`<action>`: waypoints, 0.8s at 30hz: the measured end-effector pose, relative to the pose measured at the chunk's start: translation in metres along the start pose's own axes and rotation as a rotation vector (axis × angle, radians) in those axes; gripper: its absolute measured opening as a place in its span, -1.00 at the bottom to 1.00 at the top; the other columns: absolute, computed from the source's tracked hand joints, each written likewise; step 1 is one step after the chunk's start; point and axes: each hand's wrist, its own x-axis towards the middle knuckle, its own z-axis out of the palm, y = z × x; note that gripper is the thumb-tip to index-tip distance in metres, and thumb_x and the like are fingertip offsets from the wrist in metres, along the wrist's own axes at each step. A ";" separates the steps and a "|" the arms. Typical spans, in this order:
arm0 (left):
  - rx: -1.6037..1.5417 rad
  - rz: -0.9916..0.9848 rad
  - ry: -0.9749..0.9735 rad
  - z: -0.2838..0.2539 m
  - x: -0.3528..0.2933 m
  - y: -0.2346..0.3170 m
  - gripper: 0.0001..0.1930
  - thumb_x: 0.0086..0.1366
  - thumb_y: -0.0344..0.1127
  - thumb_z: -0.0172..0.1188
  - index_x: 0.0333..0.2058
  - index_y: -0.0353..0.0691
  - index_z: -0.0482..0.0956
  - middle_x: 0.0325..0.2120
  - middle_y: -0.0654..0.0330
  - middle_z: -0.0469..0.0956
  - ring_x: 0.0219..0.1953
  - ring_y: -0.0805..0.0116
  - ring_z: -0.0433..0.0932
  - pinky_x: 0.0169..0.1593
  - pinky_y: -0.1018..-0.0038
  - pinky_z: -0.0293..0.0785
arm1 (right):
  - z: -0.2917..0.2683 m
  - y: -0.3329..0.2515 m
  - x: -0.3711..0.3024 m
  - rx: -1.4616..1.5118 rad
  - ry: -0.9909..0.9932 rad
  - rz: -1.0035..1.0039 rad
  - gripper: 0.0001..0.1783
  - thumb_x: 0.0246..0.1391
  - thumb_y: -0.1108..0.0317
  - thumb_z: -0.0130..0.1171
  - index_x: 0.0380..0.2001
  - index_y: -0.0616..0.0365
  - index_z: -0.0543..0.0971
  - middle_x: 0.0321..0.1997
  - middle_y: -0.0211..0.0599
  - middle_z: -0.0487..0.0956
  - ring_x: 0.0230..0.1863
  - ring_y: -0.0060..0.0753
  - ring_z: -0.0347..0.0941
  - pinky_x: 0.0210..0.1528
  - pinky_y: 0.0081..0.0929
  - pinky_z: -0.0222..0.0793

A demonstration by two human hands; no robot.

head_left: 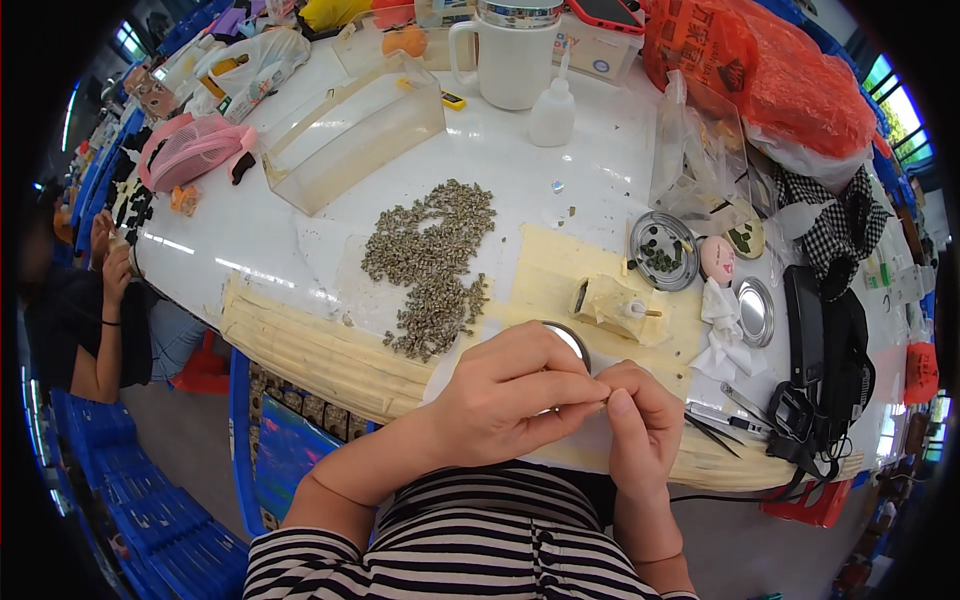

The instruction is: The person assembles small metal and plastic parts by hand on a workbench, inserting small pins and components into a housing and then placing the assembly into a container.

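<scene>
Close to the table's near edge, my left hand and my right hand meet fingertip to fingertip. Both are closed in a pinch around something tiny and dark, too small to name. Partly covered by my left hand is a round, shiny-rimmed disc. Just beyond my fingers sits a block wrapped in cream tape, with a small peg on its side. To the left spreads a heap of small metal parts. A round metal dish with dark green pieces stands to the right.
Tweezers, a black strap bag and a metal lid lie at right. Farther back are a white mug, a squeeze bottle, a clear plastic tray and red bags. Another person sits at left.
</scene>
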 end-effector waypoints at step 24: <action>0.053 -0.095 0.065 -0.002 0.000 0.004 -0.73 -0.07 -0.58 0.41 -0.32 -0.23 0.71 -0.43 0.23 0.57 -0.41 0.35 0.54 -0.35 0.51 0.46 | 0.005 0.005 -0.002 -0.391 0.155 -0.246 -0.77 0.01 0.57 0.31 -0.20 0.29 0.68 -0.28 -0.16 0.63 -0.31 -0.40 0.54 -0.26 -0.56 0.42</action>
